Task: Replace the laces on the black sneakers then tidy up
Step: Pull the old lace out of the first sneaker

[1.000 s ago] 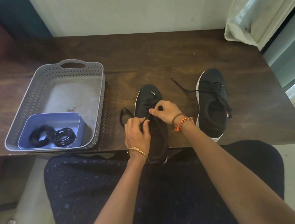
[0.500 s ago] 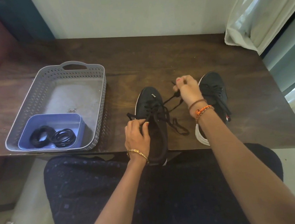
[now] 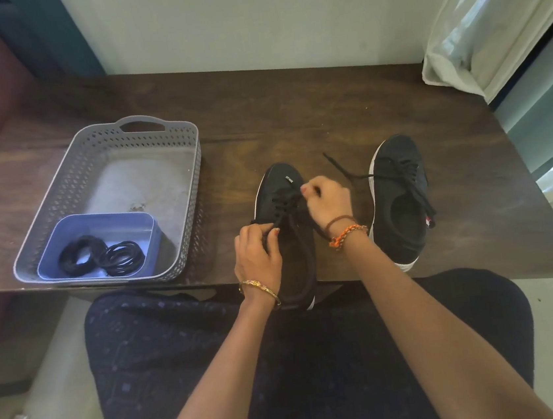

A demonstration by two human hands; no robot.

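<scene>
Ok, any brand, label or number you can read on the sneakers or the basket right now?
None can be read.
Small pale tag on the toe of the left sneaker, at: too small and blurred to read.
Red and white tab on the right sneaker, at: no legible text.
Grey basket and blue tray: no print visible.

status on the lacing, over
Left hand pinching lace, right hand pinching lace over near sneaker. Second sneaker laced, ends loose. Nothing blocking.

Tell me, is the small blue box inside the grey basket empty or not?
Not empty. The blue box in the grey basket holds two black coiled bundles, probably laces.
</scene>
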